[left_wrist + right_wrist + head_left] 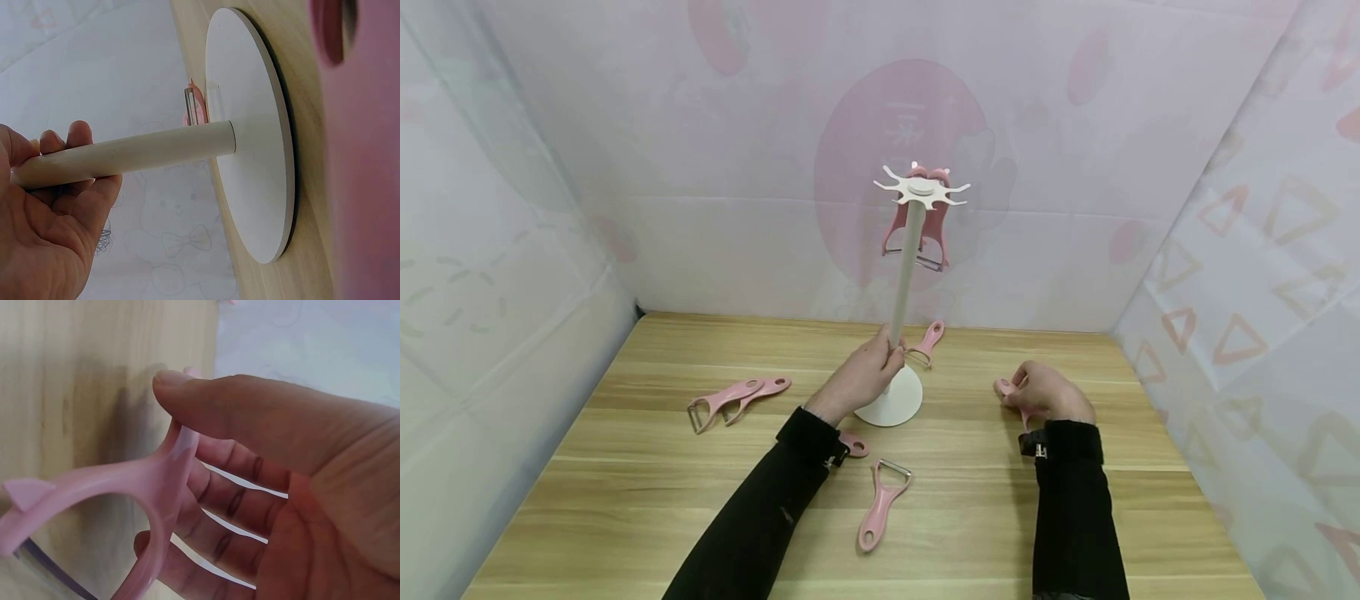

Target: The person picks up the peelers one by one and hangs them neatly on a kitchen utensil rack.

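Observation:
My left hand (863,375) grips the lower pole (906,275) of a white stand, fingers wrapped round it in the left wrist view. Its round base (253,187) sits on the wooden table. From the stand's hooked top (921,190), two pink peelers (936,223) hang on the far side. Over at the right, my right hand (1051,393) holds another pink peeler (165,475) by its handle, thumb on one side and fingers on the other. The right wrist view shows its forked head and metal blade close over the tabletop.
Two overlapping pink peelers (730,398) lie on the left of the table (625,500). One peeler (933,335) lies behind the stand, another (880,512) nearer the front. The left sleeve partly hides a further peeler (857,445). Printed cloth walls (737,258) enclose the table.

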`<state>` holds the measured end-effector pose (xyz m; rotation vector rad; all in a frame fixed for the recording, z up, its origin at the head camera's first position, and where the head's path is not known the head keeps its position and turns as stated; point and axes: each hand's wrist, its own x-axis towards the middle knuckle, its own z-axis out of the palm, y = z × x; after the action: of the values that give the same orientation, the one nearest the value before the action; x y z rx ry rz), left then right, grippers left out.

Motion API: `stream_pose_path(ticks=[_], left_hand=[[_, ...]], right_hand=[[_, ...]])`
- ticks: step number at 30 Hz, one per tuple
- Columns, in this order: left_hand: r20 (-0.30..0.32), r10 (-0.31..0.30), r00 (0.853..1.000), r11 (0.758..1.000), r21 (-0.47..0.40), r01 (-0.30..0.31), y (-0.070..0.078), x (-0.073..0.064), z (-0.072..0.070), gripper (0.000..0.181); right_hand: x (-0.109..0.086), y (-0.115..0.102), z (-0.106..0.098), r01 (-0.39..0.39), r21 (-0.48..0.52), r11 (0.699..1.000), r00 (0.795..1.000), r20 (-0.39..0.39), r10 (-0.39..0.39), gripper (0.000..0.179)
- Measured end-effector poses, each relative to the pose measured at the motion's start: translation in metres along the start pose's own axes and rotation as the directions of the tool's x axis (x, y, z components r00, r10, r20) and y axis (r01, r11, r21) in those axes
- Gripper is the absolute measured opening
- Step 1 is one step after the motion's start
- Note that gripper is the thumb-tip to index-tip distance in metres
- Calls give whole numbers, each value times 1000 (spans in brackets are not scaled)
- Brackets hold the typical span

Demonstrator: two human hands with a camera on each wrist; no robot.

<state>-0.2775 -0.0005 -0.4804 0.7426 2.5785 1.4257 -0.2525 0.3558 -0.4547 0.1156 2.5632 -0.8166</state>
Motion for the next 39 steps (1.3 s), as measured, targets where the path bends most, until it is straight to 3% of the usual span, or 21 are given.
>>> stream_pose_path(ticks=[10,18,30,34,39], left_hand=[[-10,-29,1000,999,24,29,7,-2,1,19],[-9,-24,1000,999,29,24,7,-2,1,20],[-10,-21,1000,999,29,21,4,0,1,20],[-9,-27,1000,999,31,27,4,-1,1,20],[-11,-30,999,999,23,31,4,-1,2,20]], right_hand=[[-9,-11,-9,45,-9,999,999,-12,-45,48],[-9,-14,-12,94,-38,995,992,-86,-97,36],[-16,-26,-18,155,-53,986,967,-197,-163,48],[-18,-29,-18,185,-31,982,949,-254,-187,47],[-18,-32,-17,241,-40,970,905,-351,-240,64]])
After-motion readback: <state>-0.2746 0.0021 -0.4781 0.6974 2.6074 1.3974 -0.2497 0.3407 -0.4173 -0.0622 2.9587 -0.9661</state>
